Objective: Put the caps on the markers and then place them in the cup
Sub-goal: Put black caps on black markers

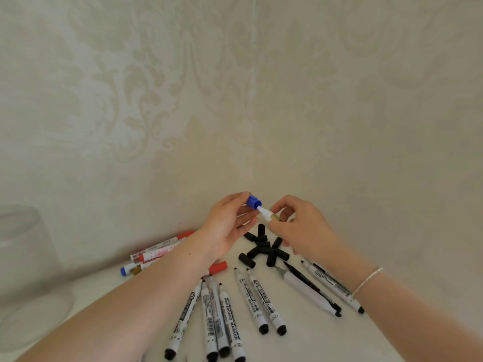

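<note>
My left hand (227, 226) pinches a blue cap (253, 201) above the table. My right hand (300, 228) holds a white marker (266, 215) by its front end, tip pointing at the cap's mouth; the tip is just at the opening. A pile of several black caps (264, 248) lies under my hands. Several uncapped black whiteboard markers (230, 314) are spread on the white table nearer to me. Capped red and blue markers (156, 253) lie to the left. A clear glass cup (23, 270) stands at the far left, blurred.
A patterned cream wall (235, 100) rises right behind the table. More uncapped markers (321, 288) lie under my right forearm, which wears a thin bracelet (366, 280). One red-capped marker (218, 267) shows from under my left forearm.
</note>
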A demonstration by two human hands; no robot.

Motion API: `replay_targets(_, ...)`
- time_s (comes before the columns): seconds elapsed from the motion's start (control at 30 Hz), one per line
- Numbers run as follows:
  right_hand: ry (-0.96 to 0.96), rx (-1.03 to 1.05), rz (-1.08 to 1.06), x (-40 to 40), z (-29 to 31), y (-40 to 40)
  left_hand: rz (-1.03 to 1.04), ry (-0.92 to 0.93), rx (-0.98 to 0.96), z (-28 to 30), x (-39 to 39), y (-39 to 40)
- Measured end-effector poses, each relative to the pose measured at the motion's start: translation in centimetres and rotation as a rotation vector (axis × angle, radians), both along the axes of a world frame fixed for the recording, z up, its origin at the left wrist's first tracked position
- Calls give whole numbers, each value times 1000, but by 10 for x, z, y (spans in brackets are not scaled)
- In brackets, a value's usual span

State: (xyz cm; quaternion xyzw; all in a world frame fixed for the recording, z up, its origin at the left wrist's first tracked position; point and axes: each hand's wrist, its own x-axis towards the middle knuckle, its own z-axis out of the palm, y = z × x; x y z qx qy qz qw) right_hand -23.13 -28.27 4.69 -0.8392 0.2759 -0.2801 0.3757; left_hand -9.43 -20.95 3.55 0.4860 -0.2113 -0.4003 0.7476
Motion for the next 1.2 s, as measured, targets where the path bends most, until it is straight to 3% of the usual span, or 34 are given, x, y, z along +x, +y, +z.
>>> replay_targets(0.1,9,-38,-10,3,-3,4,-14,-222,99,-1,-6,6)
replay_targets(0.2,0,-36,4,4,-6,10,-22,-307,154,4,-9,13)
replay_targets(0.3,-26,-89,20,9,-8,21,-57,-292,149,8,-11,23)
replay_targets(0.43,-6,-351,-41,19,-2,40,-47,-204,62,7,-12,34)
replay_targets(0.6,240,-633,-47,36,7,70,95,-92,63,2,-15,43)
replay_targets(0.73,276,-683,-61,52,15,84,182,-88,85,6,-5,50)
replay_targets(0.93,295,-472,3,70,6,81,147,-12,189,-4,9,66)
replay_targets(1.0,214,-358,9,74,-4,73,84,-27,197,-7,17,70)
replay_targets(1.1,-14,29,88,74,-10,67,98,-161,191,3,27,74)
replay_targets(1.2,-115,356,223,67,-7,57,277,-276,144,20,50,76)
